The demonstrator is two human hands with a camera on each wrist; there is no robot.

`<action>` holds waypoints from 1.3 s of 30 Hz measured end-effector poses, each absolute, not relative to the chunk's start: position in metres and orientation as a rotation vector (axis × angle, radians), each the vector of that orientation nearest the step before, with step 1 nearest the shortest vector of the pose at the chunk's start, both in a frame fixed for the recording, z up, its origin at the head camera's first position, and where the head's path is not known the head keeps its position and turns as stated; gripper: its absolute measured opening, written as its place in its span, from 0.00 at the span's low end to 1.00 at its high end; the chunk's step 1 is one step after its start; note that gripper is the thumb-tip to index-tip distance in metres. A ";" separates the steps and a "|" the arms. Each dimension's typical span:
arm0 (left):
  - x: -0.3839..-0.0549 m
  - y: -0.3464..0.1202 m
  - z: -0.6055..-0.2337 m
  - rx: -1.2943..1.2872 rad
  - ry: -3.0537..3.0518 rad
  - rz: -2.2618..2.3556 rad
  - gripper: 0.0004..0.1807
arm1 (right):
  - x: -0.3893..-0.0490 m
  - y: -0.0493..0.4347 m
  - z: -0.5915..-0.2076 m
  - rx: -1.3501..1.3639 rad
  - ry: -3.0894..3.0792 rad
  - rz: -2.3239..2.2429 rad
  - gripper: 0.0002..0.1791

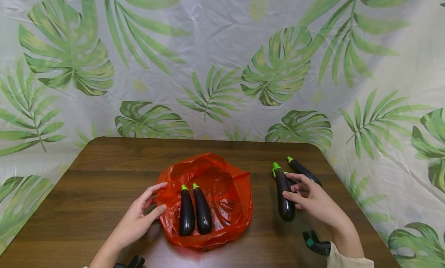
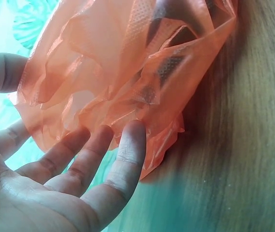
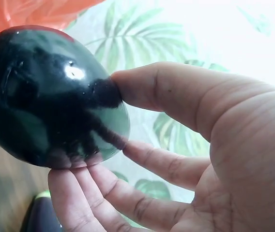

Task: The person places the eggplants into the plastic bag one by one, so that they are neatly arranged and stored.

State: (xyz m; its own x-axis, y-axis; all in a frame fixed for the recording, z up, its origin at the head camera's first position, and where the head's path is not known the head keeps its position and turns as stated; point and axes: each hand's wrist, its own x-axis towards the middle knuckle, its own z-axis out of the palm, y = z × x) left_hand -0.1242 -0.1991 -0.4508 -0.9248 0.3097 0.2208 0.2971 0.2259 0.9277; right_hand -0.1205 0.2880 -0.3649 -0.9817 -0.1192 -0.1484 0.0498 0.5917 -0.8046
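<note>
A red plastic bag (image 1: 243, 214) lies spread wide on the table, its mouth upward. Two dark purple eggplants with green stems, one on the left (image 1: 187, 214) and one on the right (image 1: 203, 212), lie side by side in it. At the bag's left rim my left hand (image 1: 140, 217) holds the thin plastic, thumb and forefinger over the edge, other fingertips against the outside (image 2: 137, 96). My right hand (image 1: 314, 198) grips another eggplant (image 1: 286, 206) right of the bag, stem pointing away, its rounded end large in the right wrist view (image 3: 45, 96).
Beyond my right hand lies a loose eggplant (image 1: 302, 170); one more green stem (image 1: 274, 173) shows behind the gripped one. The brown wooden table (image 1: 114, 163) ends at a leaf-patterned cloth (image 1: 222, 67). Black wrist devices sit by the right wrist (image 1: 316, 245) and left wrist (image 1: 135, 262).
</note>
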 end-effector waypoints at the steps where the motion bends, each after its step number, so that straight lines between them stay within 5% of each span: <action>1: -0.124 -0.199 -0.451 0.603 2.447 1.853 0.30 | -0.121 0.286 -0.363 -0.065 2.636 -1.337 0.40; 39: -0.124 -0.199 -0.451 0.586 2.439 1.852 0.30 | -0.135 0.216 -0.308 -0.354 2.743 -1.298 0.34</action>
